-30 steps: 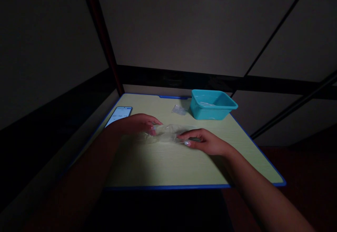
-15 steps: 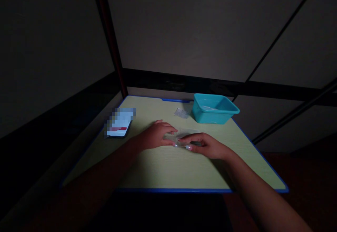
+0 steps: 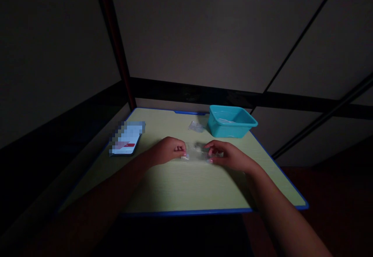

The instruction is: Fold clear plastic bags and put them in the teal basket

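While left hand (image 3: 169, 150) pinches clear plastic (image 3: 198, 156), outline faint, phone (image 3: 130, 148) partly pixelated

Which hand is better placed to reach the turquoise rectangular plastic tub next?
Likely right hand, nearer the tub; left hand is farther, at the left end of the transparent plastic film.

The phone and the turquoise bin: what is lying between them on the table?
In the head view, a small clear packet lies on the table between the phone and the turquoise bin, nearer the bin.
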{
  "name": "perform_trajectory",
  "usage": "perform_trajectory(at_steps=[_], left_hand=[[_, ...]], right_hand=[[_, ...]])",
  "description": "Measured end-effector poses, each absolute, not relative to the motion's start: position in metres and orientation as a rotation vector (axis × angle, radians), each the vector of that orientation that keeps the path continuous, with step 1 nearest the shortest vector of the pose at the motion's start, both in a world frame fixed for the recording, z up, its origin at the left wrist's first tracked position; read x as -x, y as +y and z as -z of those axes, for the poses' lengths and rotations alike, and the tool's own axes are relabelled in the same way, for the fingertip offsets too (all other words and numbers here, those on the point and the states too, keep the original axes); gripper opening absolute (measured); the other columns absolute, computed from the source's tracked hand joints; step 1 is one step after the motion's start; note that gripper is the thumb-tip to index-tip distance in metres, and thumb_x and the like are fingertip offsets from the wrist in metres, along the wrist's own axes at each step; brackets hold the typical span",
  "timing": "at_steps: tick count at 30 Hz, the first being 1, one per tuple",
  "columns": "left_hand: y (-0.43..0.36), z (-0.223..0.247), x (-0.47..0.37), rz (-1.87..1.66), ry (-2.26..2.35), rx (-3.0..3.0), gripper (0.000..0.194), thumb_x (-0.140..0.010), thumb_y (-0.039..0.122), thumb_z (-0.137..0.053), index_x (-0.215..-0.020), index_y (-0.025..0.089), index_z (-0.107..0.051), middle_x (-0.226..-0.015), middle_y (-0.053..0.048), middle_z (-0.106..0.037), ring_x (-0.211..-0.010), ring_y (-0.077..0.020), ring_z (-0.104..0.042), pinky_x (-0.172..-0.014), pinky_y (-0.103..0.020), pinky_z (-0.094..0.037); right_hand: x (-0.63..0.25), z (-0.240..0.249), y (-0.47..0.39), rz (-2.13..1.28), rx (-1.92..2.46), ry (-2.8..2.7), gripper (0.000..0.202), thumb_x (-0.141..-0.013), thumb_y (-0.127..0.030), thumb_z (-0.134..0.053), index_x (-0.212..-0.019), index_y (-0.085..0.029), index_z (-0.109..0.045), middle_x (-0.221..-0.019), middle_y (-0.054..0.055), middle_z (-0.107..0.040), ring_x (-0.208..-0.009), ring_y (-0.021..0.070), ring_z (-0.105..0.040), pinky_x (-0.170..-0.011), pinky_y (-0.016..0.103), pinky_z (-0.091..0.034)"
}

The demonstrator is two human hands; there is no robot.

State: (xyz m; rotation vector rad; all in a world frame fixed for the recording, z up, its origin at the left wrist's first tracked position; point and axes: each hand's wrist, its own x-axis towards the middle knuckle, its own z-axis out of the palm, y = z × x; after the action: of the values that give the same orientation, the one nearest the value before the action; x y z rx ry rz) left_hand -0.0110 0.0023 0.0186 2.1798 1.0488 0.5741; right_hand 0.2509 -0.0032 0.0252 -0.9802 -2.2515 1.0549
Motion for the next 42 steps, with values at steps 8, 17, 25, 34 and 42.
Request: perform_trajectory(at_steps=[8, 17, 25, 34, 42], left_hand=[[0.007, -0.012, 0.013, -0.608, 1.1, -2.1, 0.017, -0.075, 0.03, -0.057, -0.073, 0.014, -0.062, -0.06, 0.002, -0.056, -0.059, -0.011, -0.051, -0.055, -0.021, -0.037], [0.014, -0.016, 0.027, -0.417, 1.127, -2.025, 0.025, -0.071, 0.038, -0.059, -0.078, 0.014, -0.063, -0.061, 0.001, -0.058, -0.056, -0.012, -0.052, -0.052, -0.022, -0.037], [0.016, -0.014, 0.027, -0.484, 1.083, -2.058, 0.019, -0.075, 0.032, -0.052, -0.073, 0.015, -0.059, -0.067, 0.0, -0.06, -0.065, -0.0129, -0.055, -0.06, -0.023, -0.04], [0.012, -0.012, 0.026, -0.465, 1.059, -1.992, 0.02, -0.078, 0.035, -0.05, -0.08, 0.016, -0.055, -0.066, 0.002, -0.058, -0.059, -0.0107, -0.051, -0.054, -0.021, -0.034], [-0.008, -0.025, 0.016, -0.404, 0.921, -1.896, 0.02, -0.081, 0.037, -0.048, -0.077, 0.017, -0.051, -0.068, 0.001, -0.059, -0.064, -0.0132, -0.056, -0.059, -0.023, -0.039]], right_hand=[[-0.259, -0.011, 0.011, -0.95, 1.226, -2.283, 0.017, -0.075, -0.032, -0.058, -0.074, -0.015, -0.058, -0.068, 0.004, -0.062, -0.061, 0.0148, -0.053, -0.056, 0.025, -0.04], [-0.261, -0.015, 0.013, -0.769, 1.34, -2.351, 0.009, -0.074, -0.025, -0.054, -0.071, -0.016, -0.056, -0.069, 0.004, -0.062, -0.063, 0.015, -0.053, -0.058, 0.025, -0.038], [-0.264, -0.012, 0.014, -0.841, 1.311, -2.313, 0.012, -0.076, -0.028, -0.054, -0.073, -0.017, -0.053, -0.07, 0.003, -0.061, -0.062, 0.0135, -0.051, -0.057, 0.023, -0.038], [-0.264, -0.016, 0.01, -1.229, 1.253, -2.129, 0.015, -0.071, -0.03, -0.058, -0.071, -0.019, -0.047, -0.065, 0.002, -0.059, -0.06, 0.015, -0.056, -0.055, 0.026, -0.042], [-0.269, -0.023, 0.005, -1.341, 1.295, -2.228, 0.02, -0.074, -0.036, -0.058, -0.071, -0.019, -0.049, -0.06, 0.0, -0.058, -0.055, 0.0151, -0.057, -0.054, 0.027, -0.041]])
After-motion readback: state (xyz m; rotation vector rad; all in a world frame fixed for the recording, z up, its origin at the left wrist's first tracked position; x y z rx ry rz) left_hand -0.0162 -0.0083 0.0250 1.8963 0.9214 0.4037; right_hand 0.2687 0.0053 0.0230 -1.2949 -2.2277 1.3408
